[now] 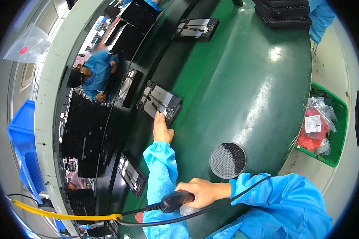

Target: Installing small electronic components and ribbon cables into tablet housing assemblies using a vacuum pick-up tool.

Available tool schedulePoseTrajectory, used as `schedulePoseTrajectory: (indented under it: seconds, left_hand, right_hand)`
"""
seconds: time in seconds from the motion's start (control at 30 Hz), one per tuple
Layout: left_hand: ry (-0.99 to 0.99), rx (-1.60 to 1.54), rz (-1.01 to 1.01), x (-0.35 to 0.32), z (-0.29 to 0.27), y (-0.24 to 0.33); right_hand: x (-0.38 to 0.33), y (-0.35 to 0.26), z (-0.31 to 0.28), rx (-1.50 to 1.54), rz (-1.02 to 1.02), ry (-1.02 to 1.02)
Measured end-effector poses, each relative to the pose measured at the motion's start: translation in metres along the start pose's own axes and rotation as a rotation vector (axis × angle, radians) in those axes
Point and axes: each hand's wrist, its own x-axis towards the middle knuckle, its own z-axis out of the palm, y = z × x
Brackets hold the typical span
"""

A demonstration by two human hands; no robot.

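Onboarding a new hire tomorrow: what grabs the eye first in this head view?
The glossy green table fills the middle. On it, the left hand reaches out to the near edge of a black tray with metal parts. Low in the view, the right hand grips a black corded tool, with a round perforated dish of tiny black parts just beyond it, and a green bin of bagged items sits at far right.

I see a glossy green bench [243, 79] filling most of my view, with ceiling light glaring off it. A dark conveyor [119, 131] curves along its left edge. Beyond it runs a pale rail [54, 79], then a blue bin [22, 135]. At the right sits a green crate [339, 119] of bagged parts on a grey floor [339, 63]
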Motion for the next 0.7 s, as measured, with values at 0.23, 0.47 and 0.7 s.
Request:
schedulePoseTrajectory:
  seconds: [0.23, 0.47, 0.7]
  left_hand:
    - [0.240, 0.143, -0.021, 0.019, -0.001, 0.001]
    - [0.358, 0.018, -0.037, 0.000, -0.033, -0.015]
    - [0.251, -0.068, 0.010, -0.161, -0.040, -0.003]
  right_hand:
    - [0.000, 0.005, 0.001, -0.045, -0.006, 0.007]
    - [0.002, 0.005, 0.001, -0.033, 0.018, -0.026]
    - [-0.004, -0.003, 0.004, -0.030, -0.010, 0.022]
